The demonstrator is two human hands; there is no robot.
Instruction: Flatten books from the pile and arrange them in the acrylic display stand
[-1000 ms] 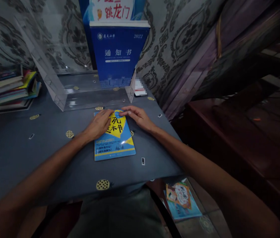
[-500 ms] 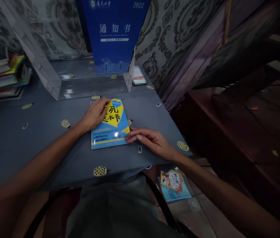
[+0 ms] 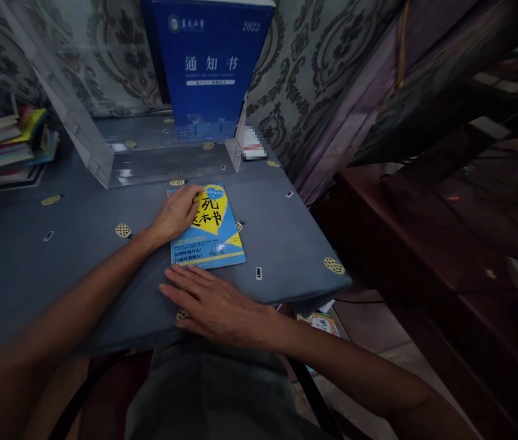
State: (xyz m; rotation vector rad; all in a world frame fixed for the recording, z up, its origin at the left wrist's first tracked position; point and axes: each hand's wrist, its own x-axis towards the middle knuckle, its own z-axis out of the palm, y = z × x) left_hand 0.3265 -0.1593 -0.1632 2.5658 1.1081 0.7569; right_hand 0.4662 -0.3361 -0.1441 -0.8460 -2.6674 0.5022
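Observation:
A blue and yellow book [image 3: 222, 235] with large black characters on its cover lies closed on the grey tablecloth [image 3: 286, 244]. Across the cover's upper left rests my left hand [image 3: 178, 211], open, its fingers reaching over the yellow heart. My right hand [image 3: 215, 305] is spread flat near the table's front edge, palm down, just below the book. Its fingertips come up to the book's lower left edge; whether they touch it I cannot tell.
Behind the book stands a clear acrylic rack [image 3: 158, 171] holding a tall blue booklet [image 3: 210, 67]. A stack of books [image 3: 2, 146] sits at the left. Dark red furniture [image 3: 400, 244] stands to the right. Below the table's edge lies another book [image 3: 325, 322], partly hidden by my right arm.
My right hand has moved left and toward me, from the book's lower right corner to below its lower left edge. My left hand stays on the cover.

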